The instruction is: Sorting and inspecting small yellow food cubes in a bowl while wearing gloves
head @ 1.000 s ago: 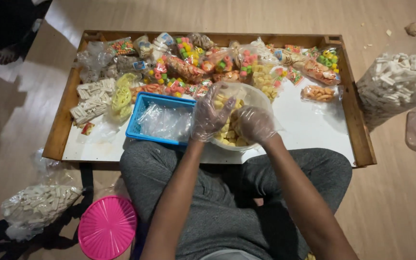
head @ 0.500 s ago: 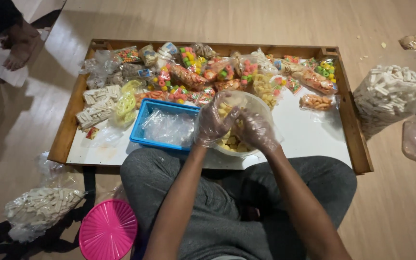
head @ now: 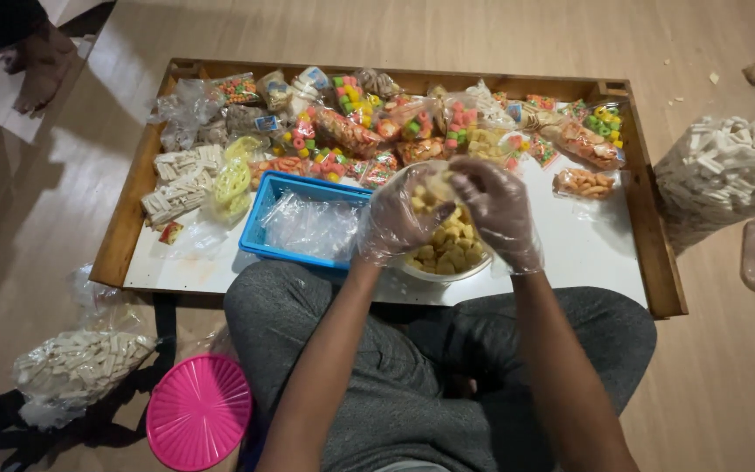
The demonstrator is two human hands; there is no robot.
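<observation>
Low wooden-rimmed bench (head: pixel 133 227) on a wood floor (head: pixel 727 385), piled with snack bags (head: pixel 369 127). Gloved left hand (head: pixel 399 218) and right hand (head: pixel 500 210), curled round yellow snacks (head: pixel 452 245), now lifted slightly higher over their bowl (head: pixel 412 271).

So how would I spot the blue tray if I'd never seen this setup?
Find the low wooden table with its white top and heap of bright snack packets. The blue tray sits at the near edge, just left of the gloved left hand. It is the only blue, rectangular container, holding clear plastic bags.
</observation>
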